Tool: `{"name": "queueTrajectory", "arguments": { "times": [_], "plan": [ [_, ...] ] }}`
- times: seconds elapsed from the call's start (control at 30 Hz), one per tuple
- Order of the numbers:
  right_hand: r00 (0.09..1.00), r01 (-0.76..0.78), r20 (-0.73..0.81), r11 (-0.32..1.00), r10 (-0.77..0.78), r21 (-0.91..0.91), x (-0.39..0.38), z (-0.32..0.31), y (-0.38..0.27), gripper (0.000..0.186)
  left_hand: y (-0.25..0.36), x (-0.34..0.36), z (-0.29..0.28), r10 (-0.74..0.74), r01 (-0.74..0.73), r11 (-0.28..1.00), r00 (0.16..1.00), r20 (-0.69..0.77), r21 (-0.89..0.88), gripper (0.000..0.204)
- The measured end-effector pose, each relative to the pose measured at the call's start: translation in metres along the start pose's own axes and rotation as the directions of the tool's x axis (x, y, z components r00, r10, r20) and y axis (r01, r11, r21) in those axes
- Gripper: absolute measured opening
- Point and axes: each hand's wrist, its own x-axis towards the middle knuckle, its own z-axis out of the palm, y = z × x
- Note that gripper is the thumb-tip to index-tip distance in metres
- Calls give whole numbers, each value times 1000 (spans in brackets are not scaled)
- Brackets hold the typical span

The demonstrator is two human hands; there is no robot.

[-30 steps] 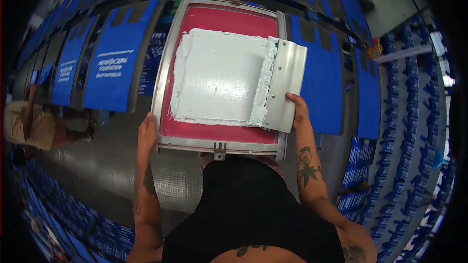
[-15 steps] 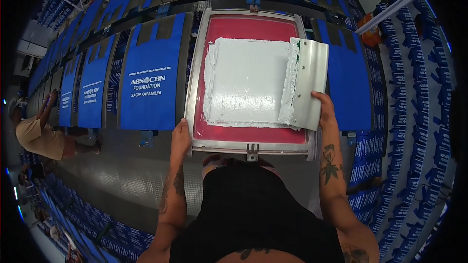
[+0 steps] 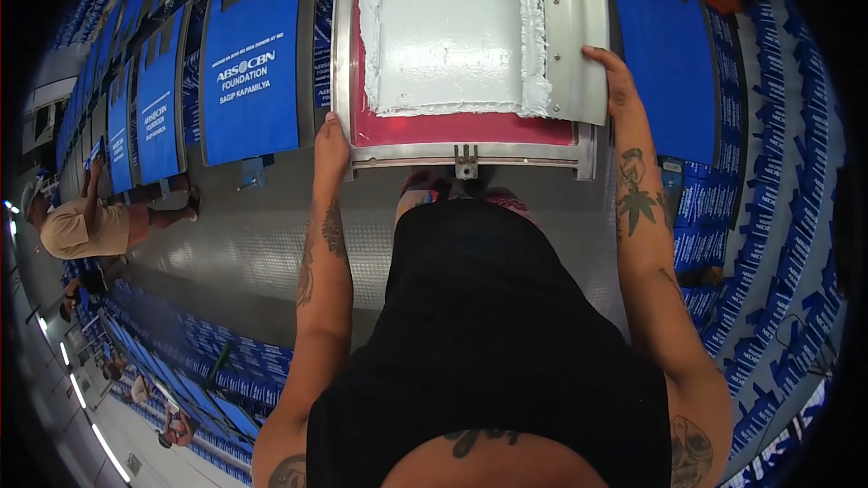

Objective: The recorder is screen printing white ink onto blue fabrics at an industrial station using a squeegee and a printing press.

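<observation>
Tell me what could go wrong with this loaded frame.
The metal scraper lies over the right side of the frame, with the right grip at its outer edge, so it might slide or tip. The thick ridge of white paste along it could spill if the frame tilts. Stray paste might also mark the blue panel on the right.

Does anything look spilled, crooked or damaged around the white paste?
Nothing stands out clearly. The white paste has ragged, lumpy edges, but no spill shows on the metal frame where it is visible. The metal squeegee, held by the right hand, overlaps the frame's right side.
</observation>
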Motion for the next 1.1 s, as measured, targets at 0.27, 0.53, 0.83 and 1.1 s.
{"name": "queueTrajectory", "arguments": {
  "times": [0.27, 0.53, 0.83, 1.1],
  "plan": [
    [989, -8, -145, 999, 15, 47, 14, -35, 39, 38, -24, -9, 4, -12, 12, 997, 1000, -7, 79, 52],
    [972, 205, 80, 630, -221, -749, 11, 95, -58, 50, -26, 11, 4, -243, 277, 941, 954, 178, -196, 64],
    [745, 307, 584, -611, -322, -729, 112, 116, -14, 34, 96, 74, 30, 623, -588, 740, 782, -2, 327, 62],
    [760, 328, 478, -375, -441, -867, -55, 99, 31, 41, 107, 8, 19, 679, -787, 497, 615, 401, 365, 32]
  ]
}}
